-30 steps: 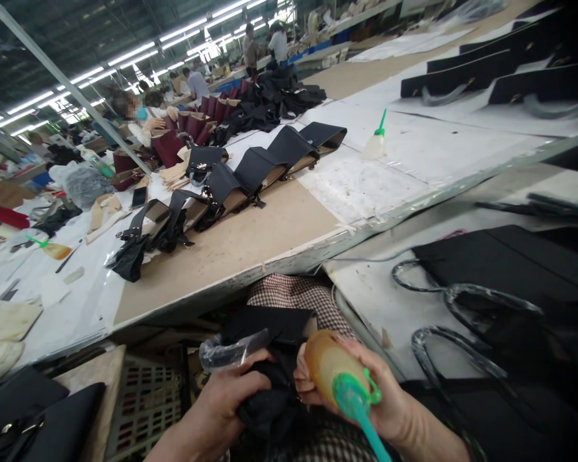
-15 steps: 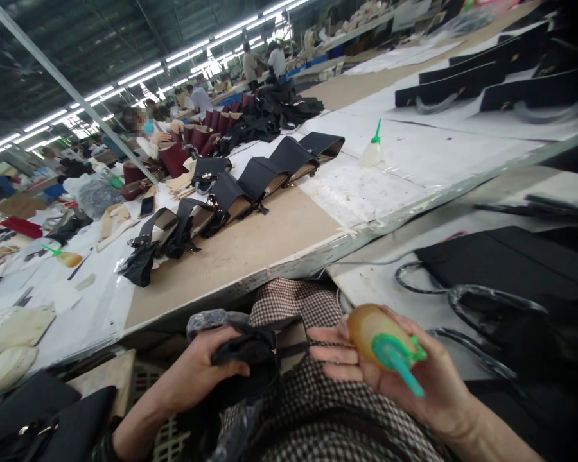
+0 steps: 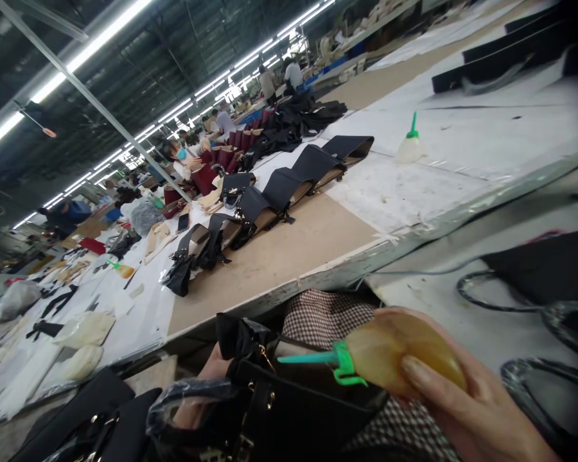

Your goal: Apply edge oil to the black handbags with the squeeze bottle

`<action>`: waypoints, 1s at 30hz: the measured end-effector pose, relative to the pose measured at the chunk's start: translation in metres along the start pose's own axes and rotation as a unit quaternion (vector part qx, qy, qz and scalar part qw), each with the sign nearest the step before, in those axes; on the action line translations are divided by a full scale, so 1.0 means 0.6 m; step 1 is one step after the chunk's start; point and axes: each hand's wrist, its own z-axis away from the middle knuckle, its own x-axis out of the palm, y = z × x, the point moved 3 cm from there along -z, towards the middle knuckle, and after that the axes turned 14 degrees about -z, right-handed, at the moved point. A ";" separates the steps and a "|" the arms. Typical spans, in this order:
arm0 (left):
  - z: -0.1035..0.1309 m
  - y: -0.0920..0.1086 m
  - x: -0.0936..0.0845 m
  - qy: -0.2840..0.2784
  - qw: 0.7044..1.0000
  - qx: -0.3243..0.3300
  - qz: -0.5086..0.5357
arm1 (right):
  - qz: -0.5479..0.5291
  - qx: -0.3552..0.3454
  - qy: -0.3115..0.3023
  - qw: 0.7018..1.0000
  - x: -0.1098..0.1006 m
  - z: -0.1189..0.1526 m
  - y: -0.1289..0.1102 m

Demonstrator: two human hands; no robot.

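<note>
My right hand (image 3: 467, 398) is wrapped round a squeeze bottle (image 3: 395, 350) of amber liquid, its thumb pressed on the side. The bottle lies nearly level, its green nozzle pointing left over the opening of a black handbag (image 3: 303, 410). Gold-coloured fittings and a plastic-wrapped handle (image 3: 192, 390) show on the bag, which rests over my checked clothing. My left hand (image 3: 212, 366) grips the bag from its far left side; the bag hides most of its fingers.
Black bag pieces (image 3: 282, 189) stand in a row on the worktable (image 3: 250, 276). Another green-tipped bottle (image 3: 409, 147) stands farther right, and one (image 3: 122, 269) lies at left. Black bags with wrapped handles (image 3: 544, 385) lie at right. A masked person (image 3: 185, 163) works across the table.
The bottle has gone from lying on my open right palm to being gripped, its nozzle swung left to the bag. The bag has turned and come up, covering much of my left hand.
</note>
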 end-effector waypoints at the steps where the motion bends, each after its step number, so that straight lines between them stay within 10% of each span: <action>1: -0.002 -0.001 0.001 0.001 1.000 0.000 0.002 | 0.001 -0.006 -0.005 1.000 0.007 0.001 -0.004; 15: 0.044 0.138 0.088 -0.108 0.989 0.095 0.028 | -0.106 0.306 -0.133 0.937 0.095 0.010 0.018; 21: 0.043 0.149 0.103 -0.139 0.975 0.156 -0.071 | -0.162 0.262 -0.194 0.932 0.083 0.014 0.002; 30: 0.022 0.092 0.119 -0.087 0.975 0.178 -0.104 | -0.160 0.131 -0.128 0.970 0.071 0.014 -0.051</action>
